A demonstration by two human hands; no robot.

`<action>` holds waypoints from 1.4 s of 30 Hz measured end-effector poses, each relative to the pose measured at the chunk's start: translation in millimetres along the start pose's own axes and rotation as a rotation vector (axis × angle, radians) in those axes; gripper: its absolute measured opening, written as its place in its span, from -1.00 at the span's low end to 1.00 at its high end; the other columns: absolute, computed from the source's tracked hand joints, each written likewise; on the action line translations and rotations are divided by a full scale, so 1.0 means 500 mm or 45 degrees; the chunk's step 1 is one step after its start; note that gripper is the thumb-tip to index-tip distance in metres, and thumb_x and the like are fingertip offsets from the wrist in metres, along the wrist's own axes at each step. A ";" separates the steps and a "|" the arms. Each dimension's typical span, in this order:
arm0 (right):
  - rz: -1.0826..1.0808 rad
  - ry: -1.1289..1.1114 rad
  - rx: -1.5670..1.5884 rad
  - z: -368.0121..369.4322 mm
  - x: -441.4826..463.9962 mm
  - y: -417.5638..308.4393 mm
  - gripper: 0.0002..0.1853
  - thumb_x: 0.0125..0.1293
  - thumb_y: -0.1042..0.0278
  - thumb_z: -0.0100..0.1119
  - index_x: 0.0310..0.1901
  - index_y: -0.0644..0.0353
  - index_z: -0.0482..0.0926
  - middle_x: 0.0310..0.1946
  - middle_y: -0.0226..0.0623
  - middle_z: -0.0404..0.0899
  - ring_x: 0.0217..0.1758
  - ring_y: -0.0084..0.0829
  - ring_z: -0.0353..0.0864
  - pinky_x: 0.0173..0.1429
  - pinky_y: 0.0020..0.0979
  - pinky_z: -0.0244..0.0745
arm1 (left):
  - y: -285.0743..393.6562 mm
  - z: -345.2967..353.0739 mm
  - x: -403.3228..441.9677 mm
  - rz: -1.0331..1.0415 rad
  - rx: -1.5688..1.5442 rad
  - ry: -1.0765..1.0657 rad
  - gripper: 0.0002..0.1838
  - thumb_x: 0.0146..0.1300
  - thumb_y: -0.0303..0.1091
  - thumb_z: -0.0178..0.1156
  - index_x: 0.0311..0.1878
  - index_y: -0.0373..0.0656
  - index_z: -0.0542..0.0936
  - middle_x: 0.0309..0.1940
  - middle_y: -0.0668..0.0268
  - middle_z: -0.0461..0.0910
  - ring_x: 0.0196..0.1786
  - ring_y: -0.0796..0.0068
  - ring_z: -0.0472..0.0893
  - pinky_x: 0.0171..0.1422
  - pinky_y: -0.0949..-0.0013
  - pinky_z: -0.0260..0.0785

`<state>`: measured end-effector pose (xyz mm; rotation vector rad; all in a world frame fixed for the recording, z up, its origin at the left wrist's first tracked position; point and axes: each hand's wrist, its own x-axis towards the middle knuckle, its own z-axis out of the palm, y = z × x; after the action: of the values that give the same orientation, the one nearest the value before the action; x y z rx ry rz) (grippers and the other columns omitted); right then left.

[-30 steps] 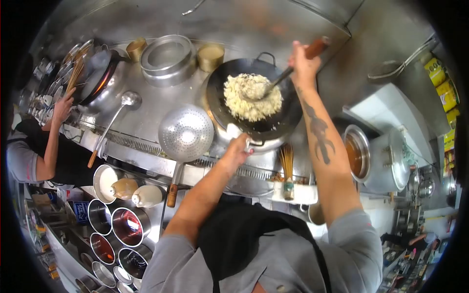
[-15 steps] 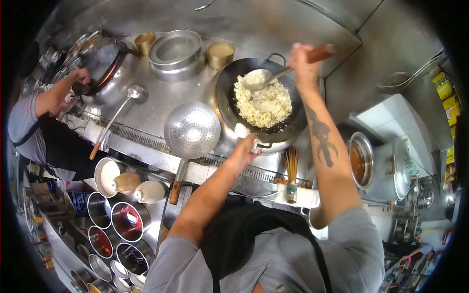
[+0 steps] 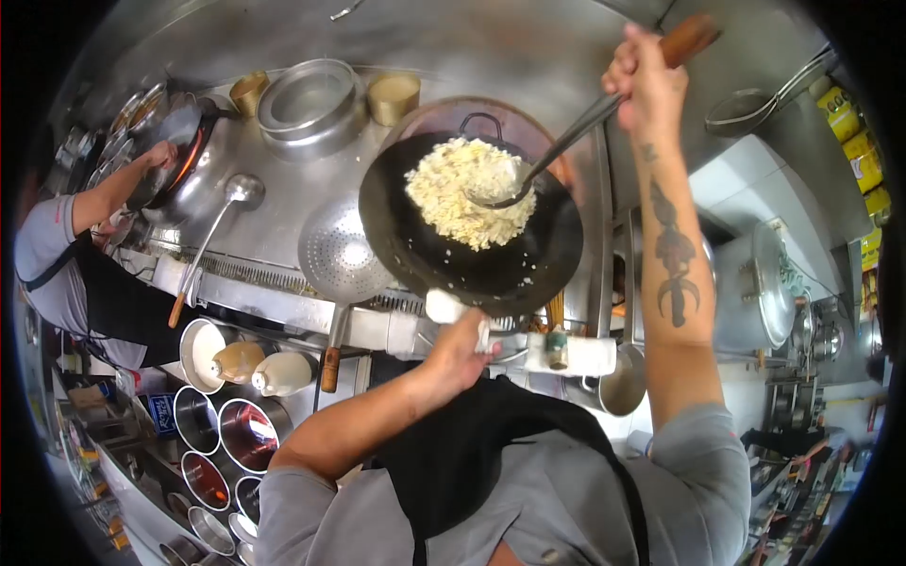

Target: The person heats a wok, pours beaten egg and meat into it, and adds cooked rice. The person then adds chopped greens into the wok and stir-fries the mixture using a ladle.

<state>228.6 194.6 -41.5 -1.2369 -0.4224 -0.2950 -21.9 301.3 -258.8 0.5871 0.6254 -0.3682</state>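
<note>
A black wok [image 3: 559, 243] is tipped toward me, with pale, loose fried rice [image 3: 453, 184] heaped on its far side and stray grains nearer the rim. My left hand [image 3: 458, 357] is closed on the wok's near edge, gripping it through a folded white cloth [image 3: 444, 306]. The near handle is hidden under the hand and cloth. In my right hand [image 3: 651, 87], held high at the right, is a ladle [image 3: 578, 130] with a wooden grip. Its bowl dips into the rice. Behind the wok, part of the burner ring [image 3: 528, 121] shows.
A perforated strainer [image 3: 345, 253] and another ladle [image 3: 243, 192] lie to the left. Sauce pots [image 3: 248, 436] and two squeeze bottles [image 3: 283, 374] stand below them. A bamboo brush [image 3: 557, 349] lies near the wok. At far left, a co-worker's hand [image 3: 160, 154] is beside another wok.
The wok has come off its burner toward me and tilted, with my left hand drawn back. My right hand has moved up and right, and the ladle bowl has moved down in the rice.
</note>
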 end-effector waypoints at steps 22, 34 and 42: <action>-0.064 -0.245 -0.133 0.022 -0.227 0.006 -0.84 0.18 0.45 0.26 -0.47 0.18 0.46 -0.55 -0.51 0.47 -0.45 -0.65 0.44 -0.35 -0.51 0.35 | -0.066 -0.106 0.060 0.193 -0.038 -0.144 -0.77 0.27 -0.26 0.04 -0.01 0.01 0.43 -0.31 0.34 0.50 -0.30 0.48 0.49 -0.39 0.44 0.33; -0.159 -0.103 -0.290 0.013 -0.287 0.057 -0.84 0.19 0.46 0.27 -0.46 0.21 0.48 -0.58 -0.53 0.43 -0.48 -0.68 0.37 -0.36 -0.59 0.28 | 0.001 -0.069 0.138 0.088 0.064 -0.079 -0.78 0.32 -0.14 0.03 -0.11 -0.05 0.44 -0.29 0.39 0.47 -0.23 0.56 0.44 -0.37 0.46 0.34; -0.262 -0.131 -0.137 0.042 -0.213 -0.023 -0.77 0.26 0.45 0.17 -0.49 0.18 0.33 -0.66 -0.39 0.33 -0.72 -0.62 0.26 -0.59 -0.51 0.24 | -0.088 -0.134 0.080 0.168 -0.029 -0.086 -0.87 0.31 -0.26 0.02 -0.13 -0.03 0.43 -0.38 0.37 0.51 -0.39 0.50 0.51 -0.49 0.43 0.31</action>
<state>126.0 210.1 -75.3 -1.3191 -0.6311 -0.4356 -42.4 302.2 -345.9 0.5887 0.5222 -0.2555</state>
